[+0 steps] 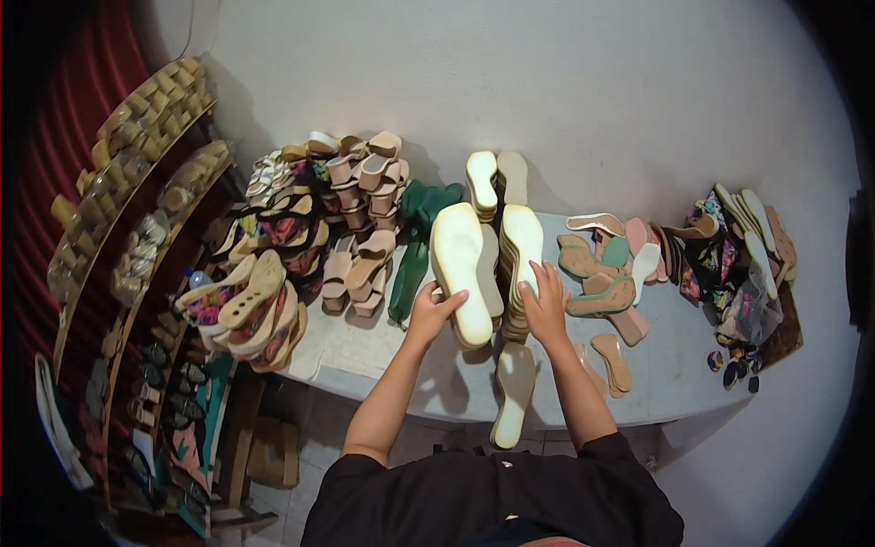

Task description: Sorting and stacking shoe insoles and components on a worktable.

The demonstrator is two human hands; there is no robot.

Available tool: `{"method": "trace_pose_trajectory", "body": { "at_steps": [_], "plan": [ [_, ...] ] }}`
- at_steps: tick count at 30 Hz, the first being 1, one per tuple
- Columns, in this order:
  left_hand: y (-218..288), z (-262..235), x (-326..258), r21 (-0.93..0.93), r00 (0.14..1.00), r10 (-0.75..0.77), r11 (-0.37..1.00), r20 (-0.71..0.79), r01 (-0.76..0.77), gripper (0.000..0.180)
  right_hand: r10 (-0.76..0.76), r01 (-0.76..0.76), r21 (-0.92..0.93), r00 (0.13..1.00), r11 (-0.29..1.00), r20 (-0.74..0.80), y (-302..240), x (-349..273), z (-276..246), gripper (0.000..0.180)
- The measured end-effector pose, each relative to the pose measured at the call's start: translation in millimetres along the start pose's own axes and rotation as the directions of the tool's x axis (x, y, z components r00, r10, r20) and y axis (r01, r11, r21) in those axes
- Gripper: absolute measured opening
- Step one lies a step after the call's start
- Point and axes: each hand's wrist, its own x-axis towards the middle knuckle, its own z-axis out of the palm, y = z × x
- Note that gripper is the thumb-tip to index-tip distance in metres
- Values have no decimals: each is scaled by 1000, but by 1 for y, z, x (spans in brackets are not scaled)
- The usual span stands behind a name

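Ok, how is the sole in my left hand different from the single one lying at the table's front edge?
The cream sole in the left hand is held up off the table, tilted, and looks broad. The lone sole at the front edge lies flat on the table, untouched, partly overhanging the rim, and looks narrower. Both are pale cream shoe soles. The right hand rests on a stack of similar soles.

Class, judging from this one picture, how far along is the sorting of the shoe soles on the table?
Done: finished sandals are heaped at the left, and two short sole stacks stand by the wall. In hand: the left hand grips a cream sole while the right hand rests on a tall stack. Left: a loose sole at the table edge and scattered insoles.
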Motion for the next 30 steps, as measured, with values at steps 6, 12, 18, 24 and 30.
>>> {"method": "trace_pose_trajectory", "body": {
  "at_steps": [6,12,18,24,30],
  "plan": [
    [7,7,65,98,980,-196,977,44,191,65,133,-132,-29,990,991,42,10,15,36,50],
    [-15,5,88,200,941,-316,936,121,289,60,162,-162,1,987,987,5,10,16,36,45],
    [-25,7,96,246,955,-270,940,121,234,57,163,-163,-20,986,986,-23,8,12,38,44],
    [-25,4,103,463,977,-198,875,77,141,51,134,-135,-50,991,990,-22,10,13,39,44],
    [-9,6,97,774,990,-131,633,61,36,71,104,-107,-80,993,991,-47,10,11,42,45]
  ]
}}
